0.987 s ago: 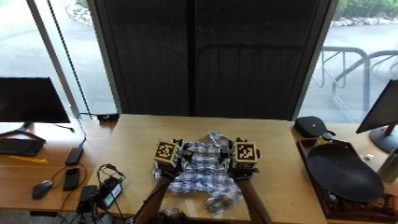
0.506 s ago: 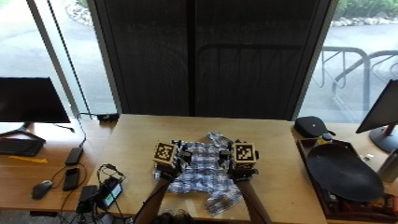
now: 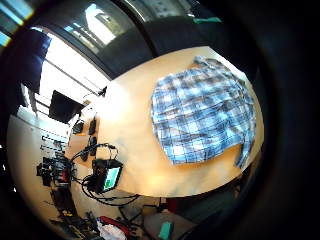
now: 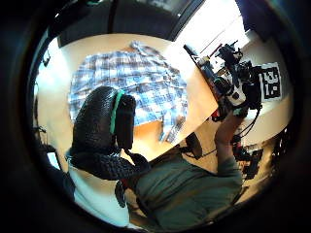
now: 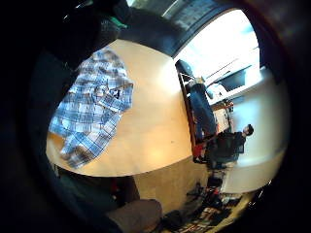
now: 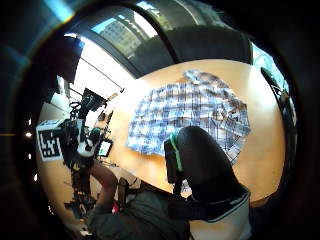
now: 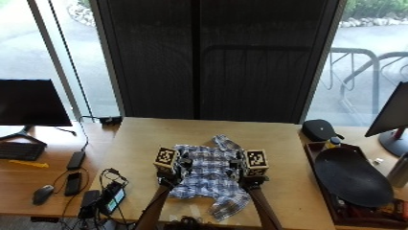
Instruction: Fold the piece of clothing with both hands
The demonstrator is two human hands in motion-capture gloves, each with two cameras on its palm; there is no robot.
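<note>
Your left hand (image 7: 173,173) and right hand (image 7: 245,173) hover above the shirt (image 7: 210,179), one over each side, exactly where they were a second ago — nothing has moved. That tells me the fold isn't under way yet. Neither palm holds cloth: the palm views look down on the blue-and-white plaid shirt (image 3: 202,117) from above, lying apart from both hands. A left finger (image 4: 99,124) hangs relaxed, pinching nothing, and the right one (image 6: 200,162) does too. The shirt lies rumpled near the front edge of the wooden table (image 7: 140,139), a sleeve (image 7: 228,205) trailing toward you, the collar end away.
</note>
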